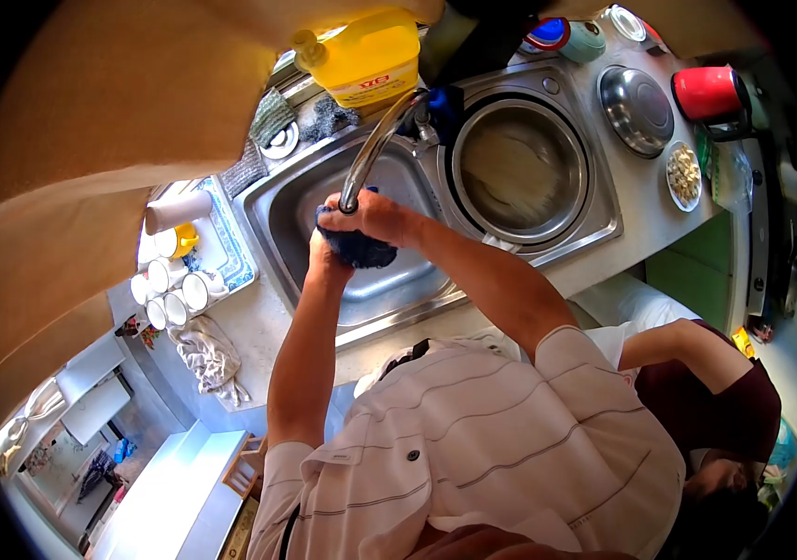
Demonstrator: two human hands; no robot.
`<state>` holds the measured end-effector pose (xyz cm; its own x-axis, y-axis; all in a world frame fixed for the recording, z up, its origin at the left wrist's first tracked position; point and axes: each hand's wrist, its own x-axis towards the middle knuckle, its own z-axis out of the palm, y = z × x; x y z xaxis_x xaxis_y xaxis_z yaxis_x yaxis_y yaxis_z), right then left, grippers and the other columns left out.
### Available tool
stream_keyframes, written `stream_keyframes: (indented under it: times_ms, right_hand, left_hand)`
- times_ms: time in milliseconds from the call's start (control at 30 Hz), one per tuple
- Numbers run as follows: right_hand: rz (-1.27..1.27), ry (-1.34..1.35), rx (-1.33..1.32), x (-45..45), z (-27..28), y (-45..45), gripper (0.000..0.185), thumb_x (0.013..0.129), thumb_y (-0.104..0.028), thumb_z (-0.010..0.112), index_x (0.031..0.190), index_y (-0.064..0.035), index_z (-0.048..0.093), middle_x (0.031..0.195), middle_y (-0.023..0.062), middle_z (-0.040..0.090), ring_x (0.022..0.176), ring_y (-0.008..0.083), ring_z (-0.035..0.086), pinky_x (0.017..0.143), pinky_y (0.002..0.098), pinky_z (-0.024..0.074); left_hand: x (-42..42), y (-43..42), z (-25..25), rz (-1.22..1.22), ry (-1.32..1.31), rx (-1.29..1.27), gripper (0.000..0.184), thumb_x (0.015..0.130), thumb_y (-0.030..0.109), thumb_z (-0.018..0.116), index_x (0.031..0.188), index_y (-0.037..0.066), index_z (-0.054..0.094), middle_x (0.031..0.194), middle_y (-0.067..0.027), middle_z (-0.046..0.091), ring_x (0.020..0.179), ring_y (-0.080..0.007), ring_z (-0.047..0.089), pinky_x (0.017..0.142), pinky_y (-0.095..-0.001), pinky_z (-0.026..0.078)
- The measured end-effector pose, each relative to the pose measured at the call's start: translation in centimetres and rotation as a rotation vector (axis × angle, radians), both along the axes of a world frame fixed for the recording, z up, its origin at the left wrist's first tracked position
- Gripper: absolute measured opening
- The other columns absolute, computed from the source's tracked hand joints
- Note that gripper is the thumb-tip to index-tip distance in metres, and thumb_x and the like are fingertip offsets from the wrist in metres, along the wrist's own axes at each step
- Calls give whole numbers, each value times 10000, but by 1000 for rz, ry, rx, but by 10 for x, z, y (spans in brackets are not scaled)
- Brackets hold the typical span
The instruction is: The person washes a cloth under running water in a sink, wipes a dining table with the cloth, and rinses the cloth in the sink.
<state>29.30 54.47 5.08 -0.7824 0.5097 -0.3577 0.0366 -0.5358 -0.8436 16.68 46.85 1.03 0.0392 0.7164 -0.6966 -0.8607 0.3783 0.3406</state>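
I have the dark blue cloth (369, 250) bunched over the left basin (420, 277), just below the outlet of the curved faucet (372, 154). My right grip (382, 218) is closed over the top of it, and my left grip (321, 247) clasps it from the other side, though the folds hide most of those fingers. I cannot tell from here whether water is running, or how wet the fabric is.

For rinsing or squeezing, which is how I read this, I'd keep the bundle low inside the basin, so that drips and splashes stay within its walls. The knuckles of my right grip sit so near the spout that a little more clearance would help. A sodden cloth will probably sag and slip, so I'd gather the loose end hanging below before twisting, then turn the two wrists in opposite directions.

The main hazard, I judge, lies in the other basin: a steel pot (457, 177) holds cloudy liquid, and drips from the cloth should be kept out of it. My right forearm passes close to that side, so I'd hold the elbow steady.

Farther out on the desk (646, 213), the white mugs (201, 290) and the blue-patterned tray (221, 233) stand to the left, and the plate of pale pieces (691, 206) to the right, well apart from this work.
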Motion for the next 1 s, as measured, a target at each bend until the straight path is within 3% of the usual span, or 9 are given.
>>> stream_keyframes:
  times_ms: [100, 233, 367, 467, 567, 633, 767, 933, 1000]
  right_hand:
    - [119, 52, -48, -6, -9, -6, 321, 929, -361, 696, 1031, -58, 680, 988, 72, 652, 940, 159, 595, 893, 314, 453]
    - [42, -84, 871, -8, -2, -21, 287, 898, -369, 654, 1051, -133, 713, 940, 174, 708, 988, 396, 674, 892, 409, 526]
    - [-334, -419, 1083, -1, -11, -9, 294, 887, -418, 653, 915, -129, 694, 719, 138, 690, 685, 361, 689, 676, 468, 558]
    - [-273, -731, 971, -3, -52, 10, 200, 913, -338, 640, 927, -143, 683, 782, 135, 687, 778, 353, 686, 696, 436, 557]
    - [-406, -382, 1039, -4, -95, 10, 212, 949, -295, 577, 1051, -116, 625, 1011, 191, 686, 938, 424, 644, 811, 508, 506]
    - [-282, -377, 840, 2, -41, 3, 317, 892, -270, 664, 1116, -46, 647, 1071, 179, 685, 1036, 354, 649, 924, 405, 506]
    - [-249, -267, 449, -8, -15, -20, 334, 857, -296, 716, 1079, -53, 661, 972, 175, 701, 955, 330, 685, 895, 404, 524]
    - [-75, -160, 595, -6, 2, -23, 280, 849, -358, 681, 1002, -123, 686, 909, 143, 702, 889, 335, 684, 809, 426, 533]
    - [-144, -252, 852, -4, -12, -16, 263, 844, -338, 689, 971, -109, 661, 872, 172, 700, 863, 369, 682, 799, 452, 528]
  left_hand:
    - [8, 6, -1, -88, 137, 261, 311, 1007, 280, 559, 1229, 72, 621, 1153, -97, 679, 1016, -235, 671, 901, -380, 555]
    - [14, 5, -15, 27, -76, 47, 301, 1000, 291, 580, 1207, 78, 635, 1121, -92, 691, 982, -222, 681, 882, -367, 557]
    - [21, -3, -7, 56, -77, -77, 293, 994, 301, 601, 1184, 84, 649, 1090, -88, 702, 949, -209, 691, 863, -355, 559]
    - [26, -6, 10, 67, -10, -51, 345, 969, 285, 655, 1201, 31, 637, 1104, -92, 708, 965, -222, 701, 886, -391, 569]
    - [28, -12, 16, 107, 33, 123, 373, 973, 285, 645, 1230, 16, 619, 1161, -117, 694, 1006, -251, 697, 927, -426, 563]
    - [15, -23, -6, 88, 43, 289, 437, 985, 319, 617, 1297, 15, 581, 1238, -135, 658, 1099, -281, 665, 970, -448, 544]
    - [6, 0, -3, -10, 131, -134, 410, 1008, 431, 504, 1205, 89, 618, 1186, -110, 663, 1100, -253, 645, 957, -446, 529]
    - [-9, -13, -31, -56, -221, 253, 417, 991, 453, 529, 1165, 89, 633, 1127, -77, 678, 1061, -246, 659, 936, -420, 538]
    - [13, -9, -3, -36, -177, 73, 344, 984, 363, 566, 1184, 90, 626, 1130, -82, 680, 1065, -253, 662, 946, -423, 543]
